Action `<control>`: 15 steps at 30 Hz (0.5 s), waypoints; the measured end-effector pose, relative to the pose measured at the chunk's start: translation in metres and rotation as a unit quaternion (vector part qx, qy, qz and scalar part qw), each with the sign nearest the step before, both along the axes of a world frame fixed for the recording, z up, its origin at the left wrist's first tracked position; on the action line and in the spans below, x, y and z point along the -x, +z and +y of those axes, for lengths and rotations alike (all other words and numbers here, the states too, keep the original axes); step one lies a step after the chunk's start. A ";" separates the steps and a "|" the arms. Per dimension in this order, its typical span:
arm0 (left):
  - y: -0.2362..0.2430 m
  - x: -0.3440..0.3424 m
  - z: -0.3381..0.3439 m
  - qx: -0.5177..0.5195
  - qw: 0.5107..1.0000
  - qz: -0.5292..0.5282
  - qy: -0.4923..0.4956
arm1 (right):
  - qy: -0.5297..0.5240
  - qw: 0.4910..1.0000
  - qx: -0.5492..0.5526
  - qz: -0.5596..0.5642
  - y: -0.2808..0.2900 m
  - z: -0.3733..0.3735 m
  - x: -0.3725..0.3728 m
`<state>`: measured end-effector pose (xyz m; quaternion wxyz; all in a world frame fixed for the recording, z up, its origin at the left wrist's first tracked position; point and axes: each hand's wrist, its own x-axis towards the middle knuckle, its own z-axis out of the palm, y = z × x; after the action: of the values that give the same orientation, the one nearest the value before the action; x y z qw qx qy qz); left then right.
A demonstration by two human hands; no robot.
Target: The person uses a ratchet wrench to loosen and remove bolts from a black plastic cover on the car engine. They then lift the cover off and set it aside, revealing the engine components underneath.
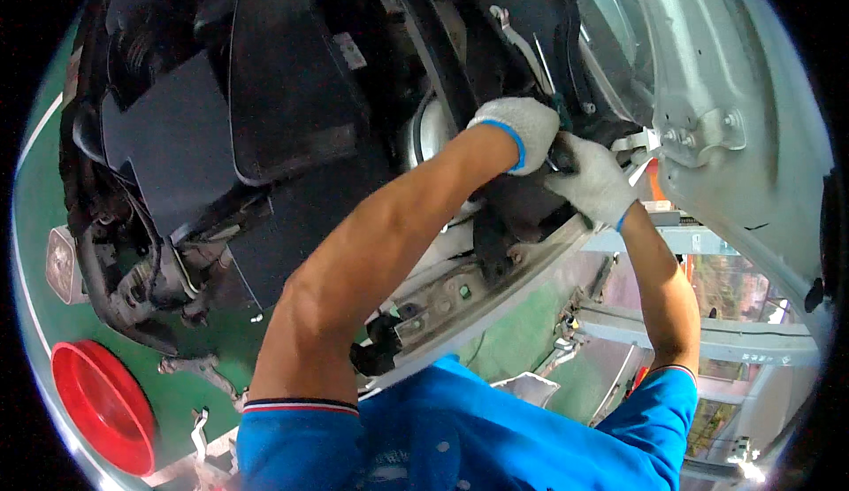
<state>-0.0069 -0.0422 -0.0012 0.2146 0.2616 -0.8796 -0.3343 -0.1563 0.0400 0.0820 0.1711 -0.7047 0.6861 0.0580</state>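
I lean over a car's open engine bay, both hands in white knitted gloves close together by its right side. My left hand (522, 133) is closed, its fingers curled down and away from view. Just beyond it stands a thin metal rod (543, 65) with a teal part at its lower end; whether my fingers grip that is hidden. My right hand (594, 180) is closed beside the left, thumb and fingers drawn together at a small dark part that I cannot make out. Dark trim and the body edge surround both hands.
Black engine covers (292, 75) fill the left of the bay. A pale fender rail (478, 292) runs below my arms, with the open hood or door panel (725, 66) at right. A red basin (102, 407) and metal arms (203, 367) lie on the green floor.
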 end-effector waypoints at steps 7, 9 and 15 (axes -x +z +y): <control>-0.005 -0.002 -0.005 -0.011 1.000 0.009 -0.005 | 0.000 0.998 0.001 0.065 0.001 -0.006 -0.008; 0.001 0.000 -0.001 -0.004 0.999 -0.012 -0.033 | -0.044 0.985 -0.049 -0.157 -0.012 -0.001 0.019; -0.007 0.000 -0.007 -0.001 1.000 0.013 0.014 | 0.162 0.923 0.068 0.342 0.000 -0.010 -0.015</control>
<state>-0.0065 -0.0488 -0.0083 0.2306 0.2696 -0.8728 -0.3352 -0.1414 0.0303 0.0822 -0.1338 -0.7535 0.5815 0.2759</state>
